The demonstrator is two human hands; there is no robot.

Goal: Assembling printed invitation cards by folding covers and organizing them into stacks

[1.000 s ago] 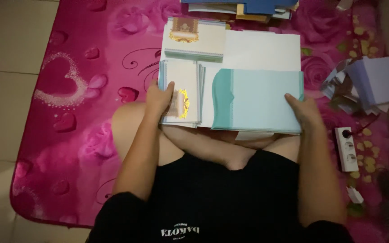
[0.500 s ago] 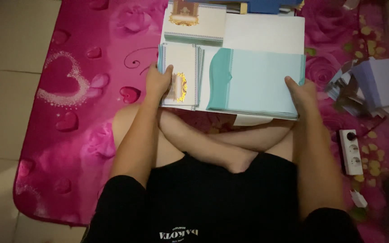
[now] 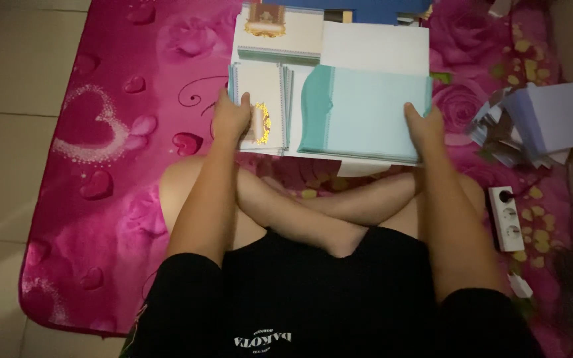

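Left hand [image 3: 232,119] lies flat on the gold-trimmed card stack [image 3: 260,106], fingers pressed together — right hand [image 3: 424,122] pinches the teal envelope's [image 3: 366,109] edge, steadying both on the pink mat [image 3: 134,132]

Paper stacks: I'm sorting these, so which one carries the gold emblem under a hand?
The small cream card stack under the left hand; its gold emblem shows beside the hand. The right hand holds the plain teal folder stack.

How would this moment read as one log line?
left hand: on cream card stack | right hand: grips teal envelope stack | surface: pink mat
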